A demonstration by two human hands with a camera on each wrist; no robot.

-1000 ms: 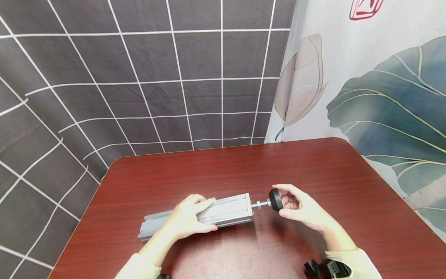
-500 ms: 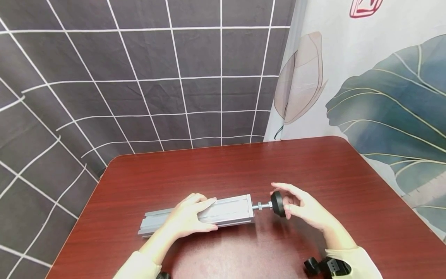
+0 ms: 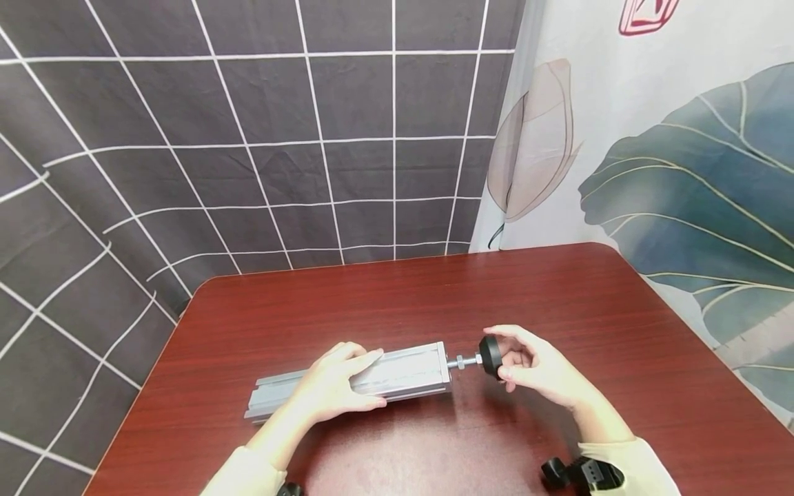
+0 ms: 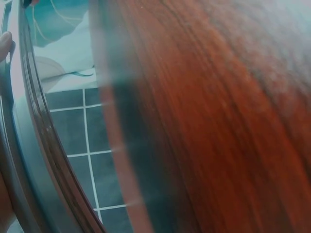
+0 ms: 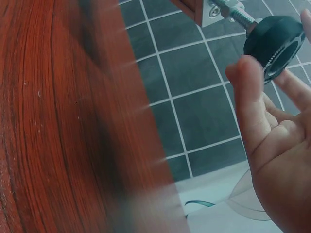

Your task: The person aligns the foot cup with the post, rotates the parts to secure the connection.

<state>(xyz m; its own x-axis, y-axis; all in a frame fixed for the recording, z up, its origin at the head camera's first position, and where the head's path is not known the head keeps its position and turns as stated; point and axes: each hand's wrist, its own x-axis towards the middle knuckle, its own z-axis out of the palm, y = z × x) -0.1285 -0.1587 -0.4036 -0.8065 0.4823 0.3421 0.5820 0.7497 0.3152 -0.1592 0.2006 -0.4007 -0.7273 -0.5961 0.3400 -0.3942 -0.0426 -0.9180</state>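
Observation:
A silver aluminium extrusion profile [image 3: 412,370] lies lengthwise over the table, its end plate toward the right. My left hand [image 3: 335,387] grips it around the middle, thumb along the top and fingers over the far side. In the left wrist view the profile [image 4: 53,145] runs down the left edge. From the end plate sticks out a threaded rod [image 3: 464,362] with nuts, carrying a round black levelling foot [image 3: 490,355]. My right hand [image 3: 541,368] holds this foot by its rim between thumb and fingers. The right wrist view shows the thumb right at the foot's [image 5: 269,43] edge.
The reddish-brown wooden table [image 3: 397,296] has rounded far corners. Behind it hangs a dark grey cloth with white grid lines [image 3: 360,172], and at the right a white leaf-patterned curtain [image 3: 670,158]. Black camera gear [image 3: 586,475] sits at the right wrist.
The right hand's fingers loosened and shifted around the foot's rim half a second ago, then came back onto it. The foot tilted slightly. The left hand stays on the profile.

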